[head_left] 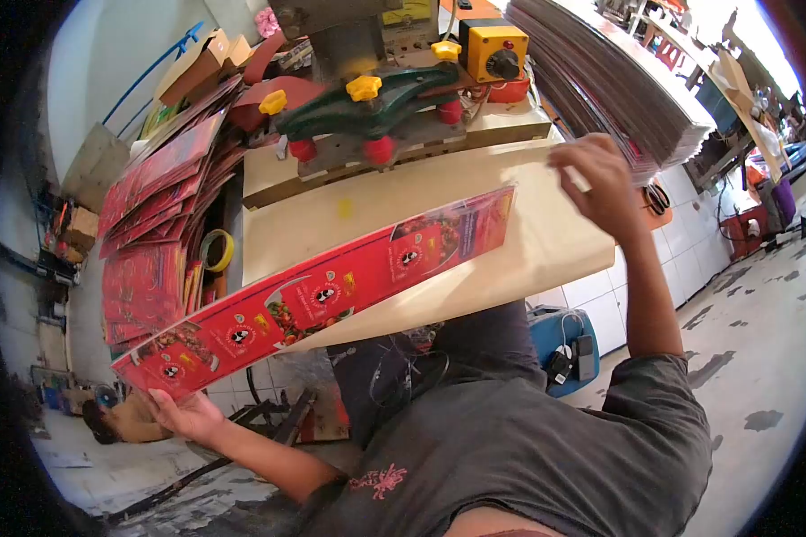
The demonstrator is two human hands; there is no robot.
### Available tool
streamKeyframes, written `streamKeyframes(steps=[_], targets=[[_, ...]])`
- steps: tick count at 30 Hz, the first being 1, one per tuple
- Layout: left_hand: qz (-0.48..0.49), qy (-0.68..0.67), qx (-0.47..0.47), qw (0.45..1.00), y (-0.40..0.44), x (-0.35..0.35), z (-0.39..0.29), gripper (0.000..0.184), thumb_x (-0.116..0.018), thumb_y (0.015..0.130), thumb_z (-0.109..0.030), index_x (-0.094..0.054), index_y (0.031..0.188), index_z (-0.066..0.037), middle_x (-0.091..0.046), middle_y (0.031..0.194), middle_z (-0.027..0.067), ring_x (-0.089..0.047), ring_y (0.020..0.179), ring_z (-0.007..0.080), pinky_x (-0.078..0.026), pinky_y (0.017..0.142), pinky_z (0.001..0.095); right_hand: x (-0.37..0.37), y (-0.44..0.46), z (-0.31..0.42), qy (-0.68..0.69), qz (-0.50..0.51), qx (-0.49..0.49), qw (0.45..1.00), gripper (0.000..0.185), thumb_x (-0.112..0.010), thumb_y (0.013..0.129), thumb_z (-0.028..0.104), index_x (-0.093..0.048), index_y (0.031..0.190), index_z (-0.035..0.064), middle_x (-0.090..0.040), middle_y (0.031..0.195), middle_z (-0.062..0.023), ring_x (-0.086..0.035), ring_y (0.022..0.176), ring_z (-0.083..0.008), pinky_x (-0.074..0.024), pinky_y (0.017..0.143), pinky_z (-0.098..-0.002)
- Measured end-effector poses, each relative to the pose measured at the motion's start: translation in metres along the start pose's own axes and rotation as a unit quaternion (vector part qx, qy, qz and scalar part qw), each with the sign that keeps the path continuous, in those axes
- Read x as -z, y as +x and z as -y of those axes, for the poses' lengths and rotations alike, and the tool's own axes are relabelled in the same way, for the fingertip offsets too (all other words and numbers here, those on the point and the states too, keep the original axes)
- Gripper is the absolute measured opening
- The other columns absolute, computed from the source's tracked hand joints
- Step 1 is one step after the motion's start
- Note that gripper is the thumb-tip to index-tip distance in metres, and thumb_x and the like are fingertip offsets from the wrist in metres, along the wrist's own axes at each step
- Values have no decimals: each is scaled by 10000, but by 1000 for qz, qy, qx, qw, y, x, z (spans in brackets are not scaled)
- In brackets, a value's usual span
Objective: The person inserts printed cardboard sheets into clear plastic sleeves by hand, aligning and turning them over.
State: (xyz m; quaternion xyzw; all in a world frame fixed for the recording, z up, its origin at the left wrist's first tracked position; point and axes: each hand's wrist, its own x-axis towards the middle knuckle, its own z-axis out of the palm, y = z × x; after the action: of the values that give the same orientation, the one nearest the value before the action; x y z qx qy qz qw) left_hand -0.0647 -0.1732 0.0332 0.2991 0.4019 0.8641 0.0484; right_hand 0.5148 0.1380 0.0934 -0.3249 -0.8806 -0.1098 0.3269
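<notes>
A long red printed cardboard sheet (318, 295) with food pictures and round logos slants across the front of the cream-covered work table (475, 170). My left hand (184, 413) grips its lower left end, thumb on the near edge. The sheet's other end reaches over the table, below my right hand (600, 183). That hand is raised at the table's right side, fingers bent and apart from the thumb, with nothing visible in it. Behind the sheet stands a press machine with a dark green clamp bar (376, 103) and yellow knobs.
Stacked red printed sheets (157, 215) lean at the left, beside a yellow tape roll (217, 251). A yellow control box (497, 51) sits on the machine. A tall pile of boards (618, 80) stands at the back right. Scissors (656, 199) and a blue stool (560, 349) are at the right.
</notes>
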Motion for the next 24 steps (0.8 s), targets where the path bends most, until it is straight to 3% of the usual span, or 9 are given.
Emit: streamKeyframes(steps=[4,11,12,16,22,24], targets=[[24,-1,-23,999,2,-7,-4,578,-702,979,-226,-472,1468,-19,-521,1492,163,-514,1347,322,-412,1146,529,-32,18,41,80,13,54,995,209,-766,813,82,-660,992,103,-725,969,-66,-689,933,-250,-496,898,-423],[11,-3,-22,1000,2,2,-8,564,-702,978,-223,-488,1467,-43,-519,1508,160,-523,1343,313,-414,1147,523,-42,42,84,233,10,62,970,205,-760,885,212,-698,1039,92,-716,969,-64,-674,946,-253,-484,895,-405],[16,-2,-25,1000,1,3,-8,567,-703,977,-221,-486,1472,-47,-519,1510,159,-522,1346,311,-412,1149,524,-43,44,87,235,-2,74,969,269,-777,869,266,-704,1058,89,-720,973,-58,-675,947,-252,-484,897,-404],[28,-9,-22,999,-3,-3,-10,581,-701,977,-215,-474,1485,-48,-526,1506,152,-522,1348,309,-411,1149,527,-44,44,92,212,1,90,973,261,-775,870,276,-703,1039,91,-724,991,-45,-678,955,-244,-485,896,-402],[28,9,-27,999,-1,5,-4,616,-709,974,-244,-453,1500,-50,-524,1504,155,-517,1352,315,-407,1153,536,-37,36,74,173,10,102,980,153,-743,876,139,-717,1023,106,-730,1017,-31,-695,1033,-224,-485,913,-389],[18,15,-29,999,4,17,1,612,-700,982,-251,-450,1501,-44,-524,1503,156,-514,1354,316,-401,1157,535,-32,34,65,86,4,103,991,76,-677,866,145,-686,929,104,-723,978,-25,-687,977,-217,-494,891,-393]])
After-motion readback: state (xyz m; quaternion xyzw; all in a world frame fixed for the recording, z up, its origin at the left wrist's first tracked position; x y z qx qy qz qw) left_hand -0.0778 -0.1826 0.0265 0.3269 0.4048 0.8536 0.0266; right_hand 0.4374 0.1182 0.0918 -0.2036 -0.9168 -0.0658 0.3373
